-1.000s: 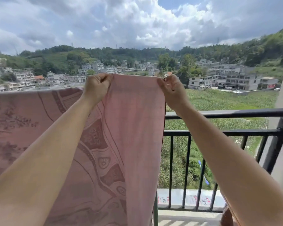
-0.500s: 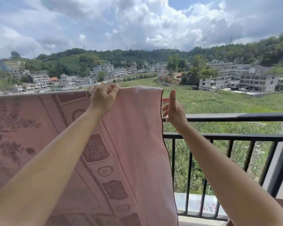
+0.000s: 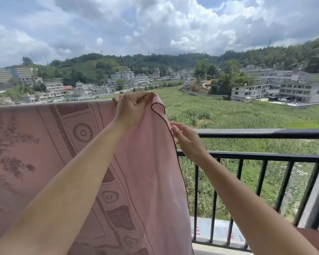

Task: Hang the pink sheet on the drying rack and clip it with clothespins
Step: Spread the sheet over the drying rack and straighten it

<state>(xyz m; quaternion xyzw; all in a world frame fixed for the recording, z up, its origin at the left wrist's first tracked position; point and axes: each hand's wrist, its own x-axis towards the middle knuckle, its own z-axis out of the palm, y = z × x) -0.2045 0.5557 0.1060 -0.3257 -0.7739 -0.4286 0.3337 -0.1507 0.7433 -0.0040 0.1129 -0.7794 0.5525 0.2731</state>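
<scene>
Left hand [image 3: 132,109] grips pink sheet [image 3: 44,153]; right hand [image 3: 187,139] pinches its edge.

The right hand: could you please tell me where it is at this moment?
In the head view, the right hand is right of centre, at the dark-trimmed right edge of the pink sheet, before the black railing, below the left hand.

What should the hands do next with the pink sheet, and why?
Probably the right hand should pinch the sheet edge it touches and pull rightward to smooth it. The top corner flops over in a curl beside the left hand, which grips the top edge, and no clothespin shows yet.
</scene>
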